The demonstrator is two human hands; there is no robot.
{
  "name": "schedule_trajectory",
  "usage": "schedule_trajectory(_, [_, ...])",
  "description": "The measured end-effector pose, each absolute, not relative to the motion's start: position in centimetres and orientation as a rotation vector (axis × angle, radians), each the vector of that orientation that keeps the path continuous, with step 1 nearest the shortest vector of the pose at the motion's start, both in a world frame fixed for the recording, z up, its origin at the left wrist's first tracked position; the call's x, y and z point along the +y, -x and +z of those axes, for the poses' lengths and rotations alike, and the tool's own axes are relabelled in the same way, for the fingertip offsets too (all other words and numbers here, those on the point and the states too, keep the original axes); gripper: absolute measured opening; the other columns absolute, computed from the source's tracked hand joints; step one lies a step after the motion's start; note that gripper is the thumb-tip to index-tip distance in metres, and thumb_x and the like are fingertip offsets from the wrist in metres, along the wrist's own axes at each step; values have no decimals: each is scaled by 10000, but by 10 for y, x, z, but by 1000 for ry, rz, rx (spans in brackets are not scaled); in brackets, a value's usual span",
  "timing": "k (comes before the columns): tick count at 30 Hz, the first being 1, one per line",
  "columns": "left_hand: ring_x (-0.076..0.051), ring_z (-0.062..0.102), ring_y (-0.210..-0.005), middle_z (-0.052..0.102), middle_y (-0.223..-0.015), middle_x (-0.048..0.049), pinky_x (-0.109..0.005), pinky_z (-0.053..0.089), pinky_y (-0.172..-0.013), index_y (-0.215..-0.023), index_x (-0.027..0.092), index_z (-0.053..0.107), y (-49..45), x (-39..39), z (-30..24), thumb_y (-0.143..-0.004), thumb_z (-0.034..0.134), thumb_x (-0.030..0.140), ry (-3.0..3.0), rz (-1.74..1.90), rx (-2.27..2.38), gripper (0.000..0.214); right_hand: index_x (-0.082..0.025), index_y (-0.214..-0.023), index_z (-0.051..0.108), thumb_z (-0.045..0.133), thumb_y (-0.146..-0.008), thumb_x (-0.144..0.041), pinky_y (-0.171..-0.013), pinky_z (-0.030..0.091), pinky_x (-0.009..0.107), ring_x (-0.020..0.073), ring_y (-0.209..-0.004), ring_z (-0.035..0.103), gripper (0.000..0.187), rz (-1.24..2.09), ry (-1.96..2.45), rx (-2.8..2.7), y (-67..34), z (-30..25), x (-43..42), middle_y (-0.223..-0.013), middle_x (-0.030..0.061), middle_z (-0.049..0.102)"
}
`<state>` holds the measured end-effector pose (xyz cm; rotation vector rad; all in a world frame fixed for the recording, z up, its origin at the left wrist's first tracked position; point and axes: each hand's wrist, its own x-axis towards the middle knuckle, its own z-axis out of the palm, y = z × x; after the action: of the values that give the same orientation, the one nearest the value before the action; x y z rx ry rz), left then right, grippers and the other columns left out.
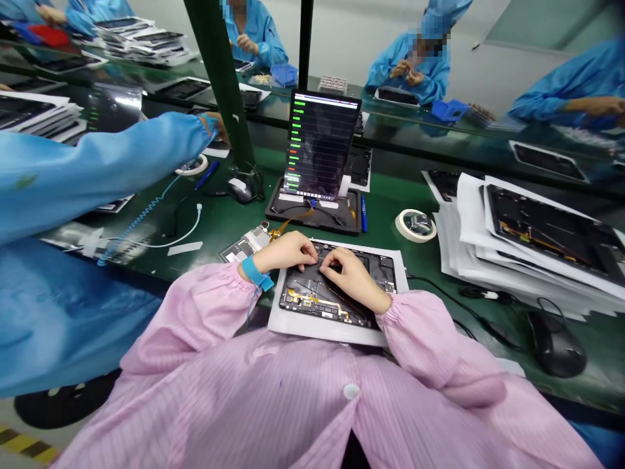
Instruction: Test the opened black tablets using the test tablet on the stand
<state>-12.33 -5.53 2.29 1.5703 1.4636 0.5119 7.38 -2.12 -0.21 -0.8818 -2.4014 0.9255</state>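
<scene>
An opened tablet housing (312,296) with black inner parts and orange flex cables lies on a white sheet (293,324) in front of me. Over its upper middle, my left hand (291,251) has its fingertips pinched together. My right hand (349,273) is close beside it, thumb and fingers also pinched low over the housing. Whatever is between the fingertips is too small to make out. A blue wrist strap (256,272) circles my left wrist. Left of the housing sits a circuit board (244,244) with an orange flex cable, partly behind my left hand.
A lit screen (319,146) stands upright in a black tray (312,218) behind the housing. At right are a tape roll (415,225), stacked housings with paper (551,228) and a black mouse (556,342). A co-worker's blue sleeve (107,163) reaches in from the left.
</scene>
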Motion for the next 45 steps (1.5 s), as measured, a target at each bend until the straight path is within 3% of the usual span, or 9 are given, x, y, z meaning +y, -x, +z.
schedule_trajectory(7, [-120,611,-497,642,-530,13,-192,441,-523,-856,150,735,117,-59,23,-758,590,167,-1577,469,1441,176,-199,-778,580,633,-819,-185,-773,414,333,190,-835,527,68,834,857,-2417,-74,-8,-22,-824,23,584])
schedule_trajectory(11, [-117,585,-456,618,-494,14,-196,413,-493,-792,147,721,119,-58,22,-779,618,250,-1555,489,1468,146,-206,-835,582,639,-825,-211,-788,416,345,203,-865,529,58,786,847,-2458,-74,-10,-21,-865,32,590])
schedule_trajectory(18, [-102,563,-540,713,-706,-33,-207,412,-559,-815,140,764,124,-57,28,-783,587,193,-1726,513,1456,187,-201,-793,600,627,-833,-180,-790,406,336,195,-851,527,52,833,851,-2462,-75,-9,-20,-826,22,578])
schedule_trajectory(27, [-144,642,-693,738,-749,-22,-215,451,-630,-769,161,764,120,-58,18,-677,617,176,-1674,565,1505,174,-202,-801,603,632,-837,-200,-789,404,332,193,-845,536,46,854,848,-2446,-75,-7,-20,-824,21,589])
schedule_trajectory(45, [-156,646,-690,736,-737,-27,-218,445,-618,-762,167,767,120,-58,17,-655,591,226,-1738,442,1504,214,-196,-793,599,632,-832,-188,-790,397,330,195,-850,533,51,838,841,-2456,-75,-7,-21,-821,22,583])
